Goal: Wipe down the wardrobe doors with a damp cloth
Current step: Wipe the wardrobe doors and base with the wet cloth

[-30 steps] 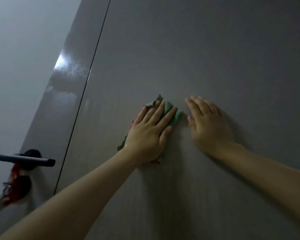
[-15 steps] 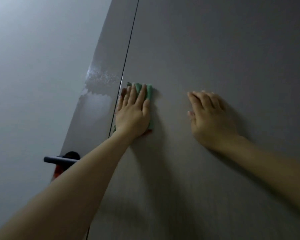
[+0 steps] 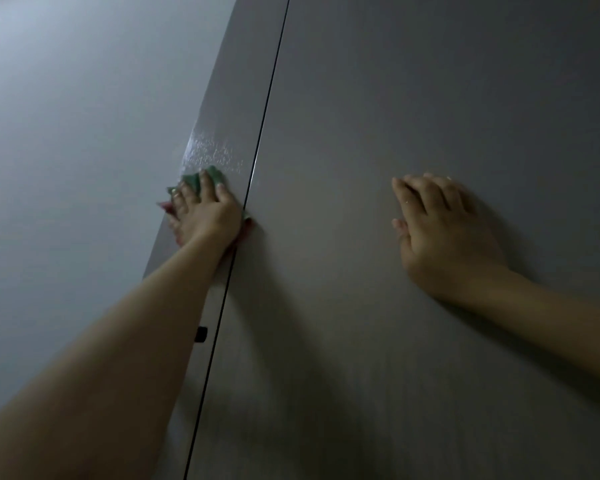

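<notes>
Against the wardrobe door (image 3: 430, 98), flat left fingers (image 3: 201, 188) press cloth (image 3: 192, 180); right hand (image 3: 440, 230) spread.

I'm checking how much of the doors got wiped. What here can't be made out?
- Head view: most of the green cloth is hidden under the left hand.
- Both wardrobe doors are cut off by the frame edges.
- The small dark fitting is half hidden by the left forearm.
- Dim light hides any damp streaks beyond the shiny patch.
</notes>
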Motion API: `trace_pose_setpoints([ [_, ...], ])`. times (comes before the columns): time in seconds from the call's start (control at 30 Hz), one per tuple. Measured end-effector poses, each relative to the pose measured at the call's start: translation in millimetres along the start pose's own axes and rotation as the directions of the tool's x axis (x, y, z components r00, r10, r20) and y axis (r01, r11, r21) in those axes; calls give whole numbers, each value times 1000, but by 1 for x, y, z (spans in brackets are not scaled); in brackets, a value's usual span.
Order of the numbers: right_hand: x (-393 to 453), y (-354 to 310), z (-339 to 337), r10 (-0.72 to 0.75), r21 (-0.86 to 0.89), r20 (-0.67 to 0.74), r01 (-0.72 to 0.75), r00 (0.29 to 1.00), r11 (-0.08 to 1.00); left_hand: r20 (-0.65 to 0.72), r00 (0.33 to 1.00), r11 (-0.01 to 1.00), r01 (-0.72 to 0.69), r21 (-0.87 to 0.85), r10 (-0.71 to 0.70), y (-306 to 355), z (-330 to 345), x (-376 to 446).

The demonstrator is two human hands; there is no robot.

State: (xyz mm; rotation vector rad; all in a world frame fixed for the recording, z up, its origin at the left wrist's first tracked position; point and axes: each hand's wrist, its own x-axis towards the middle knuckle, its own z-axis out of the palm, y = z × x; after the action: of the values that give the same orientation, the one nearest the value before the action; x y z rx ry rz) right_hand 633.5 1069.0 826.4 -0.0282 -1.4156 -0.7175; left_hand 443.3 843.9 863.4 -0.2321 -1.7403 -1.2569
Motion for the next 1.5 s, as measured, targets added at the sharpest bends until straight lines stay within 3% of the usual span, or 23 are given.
trace_pose_setpoints([
  [0.2,-3,-3,0,0,-10,-20,0,1000,1000,5,1000,1000,7,16,-7,-15,-3,1],
  [0.3,-1,-4,-2,10,-3,3,-9,1000,1000,25,996,997,81,12,-82,-13,-4,-15],
  [0.47,-2,-6,0,6,-2,-4,-6,1000,1000,74,996,997,55,49,-58,-6,5,-44],
  [0.67,-3,-8,1,3,1,-4,-3,1000,1000,32,940,940,341,-14,-341,-7,-6,-28],
  [0.8,-4,-10,-2,2,40,44,-3,999,999,59,915,916,400,-28,-398,7,-2,-70],
  [0.97,-2,-8,-4,14,41,50,-16,999,999,81,948,948,313,-60,-308,28,5,-118],
  [1.2,-4,-8,0,3,54,35,-5,999,999,73,997,999,15,-28,-13,-9,19,-174],
  [1.3,-5,-7,-1,-2,58,25,1,1000,998,78,987,990,-139,-36,142,-36,18,-174],
  [1.4,-5,-6,-1,-2,52,26,1,1000,999,59,978,978,-195,-81,200,-66,18,-183],
  [1.5,-6,-6,0,1,51,30,-3,1000,999,10,951,951,-309,8,309,-105,15,-209],
])
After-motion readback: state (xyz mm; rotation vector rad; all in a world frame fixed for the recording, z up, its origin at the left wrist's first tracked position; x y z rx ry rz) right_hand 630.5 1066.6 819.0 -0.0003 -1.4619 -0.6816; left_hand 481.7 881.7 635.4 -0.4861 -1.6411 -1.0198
